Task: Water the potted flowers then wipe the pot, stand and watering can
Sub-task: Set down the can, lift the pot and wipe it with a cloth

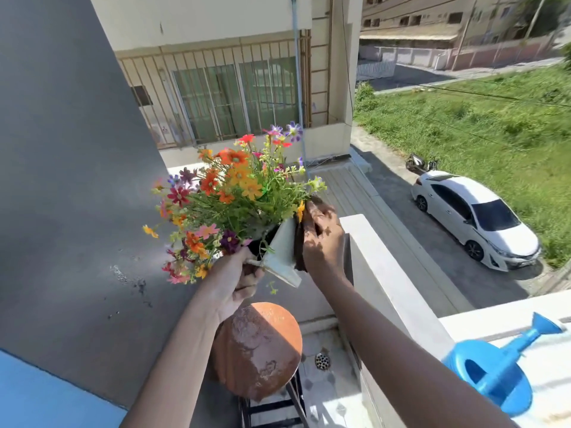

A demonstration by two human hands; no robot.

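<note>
- Pot (282, 253): pale grey-white, tapered, lifted in the air & tipped hard toward the left, base pointing down-right at the camera. It hangs above the stand, not touching it.
- Flowers (230, 200): thick mixed bunch, orange, red, purple, pink, yellow w/ green stems, spilling up & left out of the pot mouth against the grey wall (71, 168).
- Left hand (236, 282): grips the pot low at its rim edge from underneath, fingers curled tight round it, thumb side up among the lower blooms.
- Right hand (323, 242): pressed flat to the pot's right side w/ a dark brown cloth (301, 239) between palm & pot wall; fingers wrapped over the cloth, holding it. Leaf shadows fall across the back of the hand.
- Stand (262, 350): round rust-orange top w/ flaking patches, black metal legs below, directly under the pot & partly behind the left forearm.
- Watering can (494, 369): blue plastic, sits on the white ledge (386, 273) at lower right, spout aimed up-right, well apart from both hands.
- Floor drain (322, 361): small round grate on the tiled floor just right of the stand.
- Beyond the ledge: 1 white car (475, 220) parked on the lane below, grass behind it.
</note>
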